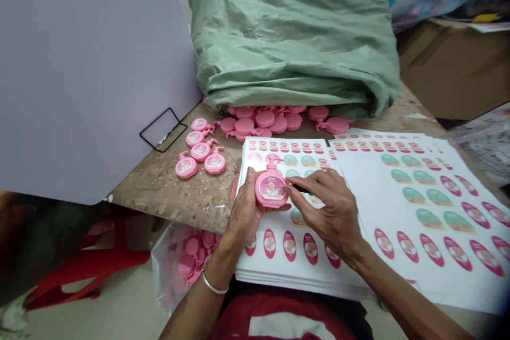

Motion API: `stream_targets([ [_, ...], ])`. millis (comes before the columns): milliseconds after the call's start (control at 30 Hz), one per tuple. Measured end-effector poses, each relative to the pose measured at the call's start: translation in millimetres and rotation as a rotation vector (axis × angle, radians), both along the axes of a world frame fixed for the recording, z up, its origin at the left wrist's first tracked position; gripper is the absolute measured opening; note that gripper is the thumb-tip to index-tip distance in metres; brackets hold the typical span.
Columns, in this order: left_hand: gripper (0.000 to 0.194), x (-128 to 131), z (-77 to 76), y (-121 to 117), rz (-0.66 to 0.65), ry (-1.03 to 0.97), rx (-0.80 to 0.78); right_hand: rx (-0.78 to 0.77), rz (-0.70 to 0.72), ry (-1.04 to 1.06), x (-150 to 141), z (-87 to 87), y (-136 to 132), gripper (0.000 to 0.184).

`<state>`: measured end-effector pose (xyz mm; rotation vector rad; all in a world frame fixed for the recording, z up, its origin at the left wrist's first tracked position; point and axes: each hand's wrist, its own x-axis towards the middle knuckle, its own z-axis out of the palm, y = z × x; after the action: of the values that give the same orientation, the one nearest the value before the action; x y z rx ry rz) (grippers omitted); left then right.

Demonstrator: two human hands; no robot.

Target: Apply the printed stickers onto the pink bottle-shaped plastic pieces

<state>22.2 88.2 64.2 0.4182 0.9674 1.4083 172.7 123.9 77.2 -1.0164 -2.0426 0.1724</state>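
Note:
A small pink toy pump bottle (271, 187) with a round "BABY" sticker on its front stands upright in my left hand (246, 207), whose fingers wrap its left side and base. My right hand (332, 212) is at the bottle's right edge, thumb and forefinger close together by the sticker's rim. Whether anything is pinched between those fingertips cannot be made out. Beneath both hands lies a stack of sticker sheets (287, 271) printed with pink ovals, green domes and small labels. A second stack of sticker sheets (366, 202) lies to the right.
Several stickered pink bottles (201, 150) sit left on the worn table (159, 188). More plain pink bottles (265, 119) are heaped below a large green sack (295, 32). A grey panel (91, 74) borders the left; a plastic bag (171, 265) of pink pieces hangs below the edge.

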Motion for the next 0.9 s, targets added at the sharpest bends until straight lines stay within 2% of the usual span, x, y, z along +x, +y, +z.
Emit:
stream_targets([
  [267,0.051,0.7,5.5,0.4,-0.015,-0.023,-0.006,0.007,-0.016,-0.005,-0.3,-0.5,1.3,0.013],
  [433,0.039,0.7,10.0,-3.4,-0.113,0.071,0.072,0.028,-0.013,-0.032,0.1,0.6,1.0,0.014],
  [500,0.039,0.4,10.1,-4.5,-0.109,0.101,0.083,0.034,-0.006,-0.090,3.8,0.3,2.8,0.015],
  [633,0.044,0.3,8.4,-5.6,-0.058,0.128,0.068,0.032,-0.161,-0.179,11.7,-0.9,10.6,0.022],
  [700,0.042,1.9,6.2,-7.4,-0.052,0.159,0.046,-0.065,-0.178,-0.068,7.9,-1.6,12.2,0.033],
  [800,0.037,6.8,1.3,-13.1,0.056,0.298,-0.014,-0.345,-0.034,0.139,-8.9,-6.1,9.5,0.060],
  [900,0.035,6.8,-2.4,-19.5,0.141,0.401,-0.075,-0.540,0.003,0.222,-21.7,-17.3,11.5,0.061],
])
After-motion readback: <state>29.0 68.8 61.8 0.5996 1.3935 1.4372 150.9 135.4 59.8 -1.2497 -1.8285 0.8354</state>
